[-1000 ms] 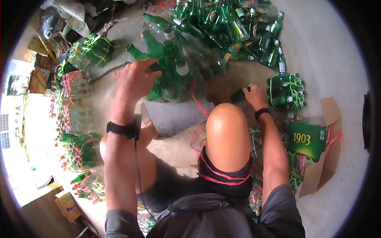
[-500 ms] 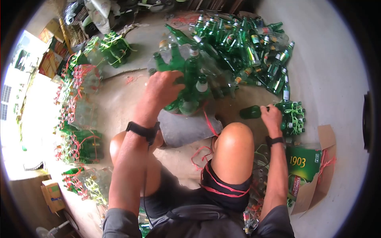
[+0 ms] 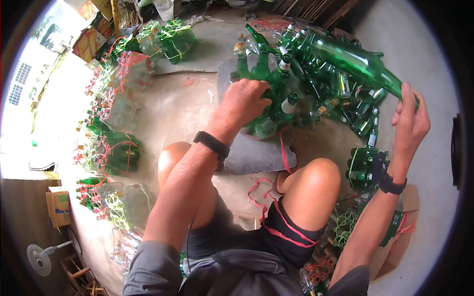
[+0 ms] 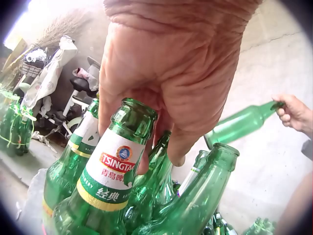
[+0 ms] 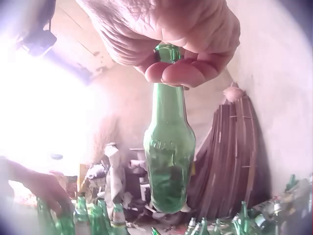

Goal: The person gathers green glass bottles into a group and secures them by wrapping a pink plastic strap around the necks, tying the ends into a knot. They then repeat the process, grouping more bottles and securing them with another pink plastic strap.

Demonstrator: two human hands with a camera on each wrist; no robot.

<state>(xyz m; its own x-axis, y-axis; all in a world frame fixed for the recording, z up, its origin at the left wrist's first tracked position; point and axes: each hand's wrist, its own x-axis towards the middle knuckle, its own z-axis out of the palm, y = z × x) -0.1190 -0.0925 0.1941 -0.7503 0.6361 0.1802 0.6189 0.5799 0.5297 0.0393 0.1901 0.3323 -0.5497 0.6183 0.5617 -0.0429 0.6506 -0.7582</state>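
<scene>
My right hand (image 3: 414,113) grips a green glass bottle (image 3: 358,64) by its neck, raised above the floor on the right. In the right wrist view, the fingers wrap the neck just below the mouth, and no label shows on this bottle. My left hand (image 3: 244,101) reaches into a tight group of upright green bottles. Its thumb and fingers close about the neck of one bottle (image 4: 159,152), partly hidden behind a Tsingtao-labelled bottle (image 4: 105,181). The group stands on a grey sheet (image 3: 256,158) between the feet, with a red string (image 3: 284,150) by its base.
A heap of loose green bottles (image 3: 365,106) lies beyond and right of the group. Tied bundles of bottles (image 3: 116,153) line the left side; another green bundle (image 3: 360,165) sits at right. An open cardboard box (image 3: 402,237) is near my right forearm. A fan (image 3: 39,259) stands lower left.
My right hand has taken a bottle from low on the right and swung it up and outward. My left hand stays at the group. The head view has shifted.
</scene>
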